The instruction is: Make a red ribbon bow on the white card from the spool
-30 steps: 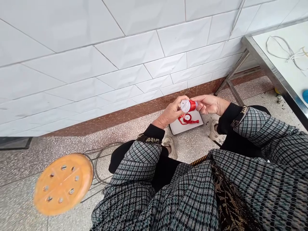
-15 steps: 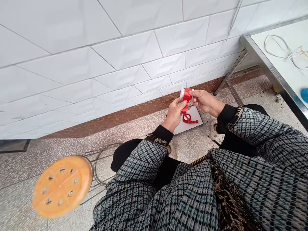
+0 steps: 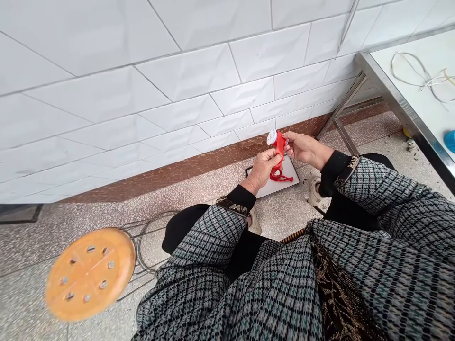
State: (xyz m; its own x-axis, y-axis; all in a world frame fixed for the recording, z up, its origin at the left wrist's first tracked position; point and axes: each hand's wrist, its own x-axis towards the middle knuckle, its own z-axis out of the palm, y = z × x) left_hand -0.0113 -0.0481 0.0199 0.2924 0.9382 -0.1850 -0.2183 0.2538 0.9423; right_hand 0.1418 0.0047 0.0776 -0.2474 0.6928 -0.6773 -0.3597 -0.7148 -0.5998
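Observation:
A white spool [image 3: 272, 137] wound with red ribbon [image 3: 280, 142] is held out in front of me, between both hands. My right hand [image 3: 302, 148] is closed on the spool at its right end. With thumb and fingers, my left hand [image 3: 261, 171] pinches the ribbon just below the spool. Beneath them, a knotted piece of red cord or ribbon [image 3: 282, 178] shows over a white board with a dark edge [image 3: 265, 190], which lies on the floor. Part of the board is hidden behind my left hand.
A round orange stool [image 3: 90, 274] with holes and thin metal legs stands at lower left. At right is a metal-edged table [image 3: 401, 102] with a loose white cable [image 3: 414, 71] and a blue object [image 3: 450, 140]. White tiles [image 3: 199, 71] cover the wall ahead.
The spool has turned so its white end face shows more. My left hand has shifted slightly right and down along the ribbon, and more ribbon shows between the hands.

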